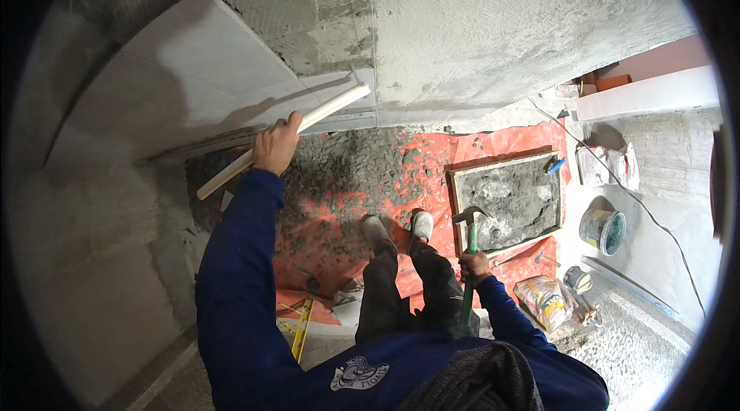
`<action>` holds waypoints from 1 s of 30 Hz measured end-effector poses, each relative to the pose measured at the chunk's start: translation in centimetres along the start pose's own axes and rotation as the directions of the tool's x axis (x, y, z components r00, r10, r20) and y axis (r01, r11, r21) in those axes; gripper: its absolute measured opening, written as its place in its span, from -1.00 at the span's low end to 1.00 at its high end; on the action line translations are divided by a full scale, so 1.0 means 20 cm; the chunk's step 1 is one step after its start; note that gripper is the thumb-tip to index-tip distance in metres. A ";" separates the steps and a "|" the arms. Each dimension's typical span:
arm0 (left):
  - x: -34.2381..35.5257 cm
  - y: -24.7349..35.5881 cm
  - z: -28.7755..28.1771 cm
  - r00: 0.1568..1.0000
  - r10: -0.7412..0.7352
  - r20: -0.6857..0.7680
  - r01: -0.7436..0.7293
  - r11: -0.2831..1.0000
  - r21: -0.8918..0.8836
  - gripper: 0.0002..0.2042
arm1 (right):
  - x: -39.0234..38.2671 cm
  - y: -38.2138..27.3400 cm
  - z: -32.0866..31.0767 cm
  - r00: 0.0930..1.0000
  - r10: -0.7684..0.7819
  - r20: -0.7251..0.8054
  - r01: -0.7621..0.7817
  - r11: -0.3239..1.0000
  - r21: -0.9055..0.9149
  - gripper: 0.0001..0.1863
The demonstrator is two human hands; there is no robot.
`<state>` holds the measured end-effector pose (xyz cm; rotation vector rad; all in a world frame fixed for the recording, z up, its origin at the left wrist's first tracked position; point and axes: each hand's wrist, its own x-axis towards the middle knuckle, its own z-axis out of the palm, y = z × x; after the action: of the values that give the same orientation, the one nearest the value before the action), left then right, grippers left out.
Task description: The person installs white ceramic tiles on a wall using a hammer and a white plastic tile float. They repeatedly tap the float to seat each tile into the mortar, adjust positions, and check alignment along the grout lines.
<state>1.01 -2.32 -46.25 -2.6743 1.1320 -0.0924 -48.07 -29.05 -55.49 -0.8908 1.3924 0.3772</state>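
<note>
In the head view the person stands on an orange plastic sheet [493,150] strewn with grey mortar rubble, both feet in pale shoes [398,227] near the middle of the scene. The left hand [276,146] is raised toward the far left, its fingers wrapped tight around a long white strip [308,124] that slants from lower left to upper right; the strip's far end lies against the lower edge of a large pale wall tile [193,72], close to where the tile meets the rough grey render [493,25] on the right. The right hand [475,264] hangs low on the near right beside the leg, fingers closed about the green handle of a claw hammer [469,257], whose dark head points up and away. Just right of the hammer sits a shallow wooden-framed tray of wet mortar [509,199] on the sheet. Further right a green bucket [603,230] stands on the floor, with a crumpled bag [544,299] near it. A yellow spirit level [300,328] lies on the floor at the near left
</note>
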 end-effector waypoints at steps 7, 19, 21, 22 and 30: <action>0.02 0.01 -0.03 1.000 0.012 -0.007 -0.012 0.988 -0.156 -0.74 | -0.10 -0.03 0.06 0.999 -0.048 -0.009 0.047 0.996 -0.073 -0.89; -0.07 -0.17 -0.14 0.998 0.033 0.057 -0.023 0.986 -0.166 -0.72 | -0.23 -0.12 0.21 0.899 -0.437 -0.024 0.399 0.841 -0.365 -0.91; -0.04 -0.06 -0.20 0.998 0.066 0.005 -0.064 0.981 -0.183 -0.74 | -0.25 -0.18 0.27 0.600 -0.794 0.102 0.745 0.506 -0.435 -0.92; -0.02 -0.01 -0.23 0.997 0.074 -0.014 -0.075 0.976 -0.205 -0.76 | -0.27 -0.23 0.31 0.610 -0.787 0.096 0.762 0.550 -0.342 -0.92; 0.04 0.15 -0.37 0.983 -0.046 0.176 0.088 0.967 -0.239 -0.69 | -0.43 -0.70 0.54 0.689 -0.701 0.183 0.698 0.710 0.091 -0.86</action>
<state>-1.66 -6.32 -39.86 -2.8691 1.0610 0.2777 -32.33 -27.74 -43.73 -1.2614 0.7670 -0.1372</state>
